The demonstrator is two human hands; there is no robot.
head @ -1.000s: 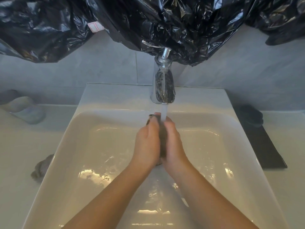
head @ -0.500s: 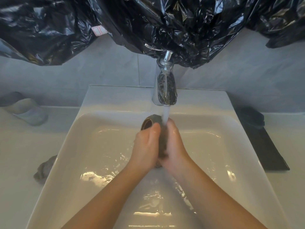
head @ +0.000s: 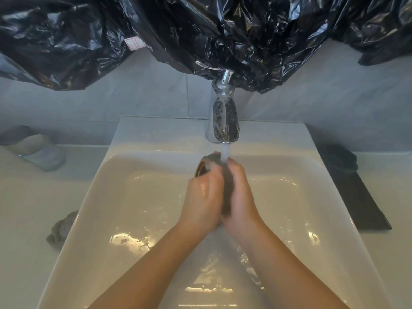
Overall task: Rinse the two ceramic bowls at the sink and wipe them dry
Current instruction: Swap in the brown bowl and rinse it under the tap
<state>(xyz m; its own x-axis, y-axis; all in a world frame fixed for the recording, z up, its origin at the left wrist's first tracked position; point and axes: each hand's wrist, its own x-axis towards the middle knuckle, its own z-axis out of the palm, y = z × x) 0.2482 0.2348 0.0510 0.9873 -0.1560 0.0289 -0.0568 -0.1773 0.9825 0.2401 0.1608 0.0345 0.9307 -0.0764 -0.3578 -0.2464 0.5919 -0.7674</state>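
Observation:
A small dark ceramic bowl [head: 227, 192] stands on edge between my two hands, above the white sink basin [head: 124, 197]. Its brownish inner rim shows past my left fingertips. My left hand [head: 204, 197] holds the bowl's left side and my right hand [head: 242, 192] grips the right side, with the fingers of both curled over the rim. Water runs from the chrome tap [head: 224, 117] onto the top of the bowl and my fingers. A dark rounded object [head: 341, 161], possibly the second bowl, sits at the back right on a black mat [head: 361, 206].
A crumpled grey cloth [head: 61, 229] lies on the counter left of the basin. A pale grey dish [head: 38, 150] rests at the back left. Black plastic sheeting [head: 200, 30] hangs over the wall above the tap. Water pools in the basin.
The bowl has turned between my hands, so its inner rim now shows above my left fingers. My hands have stayed under the stream.

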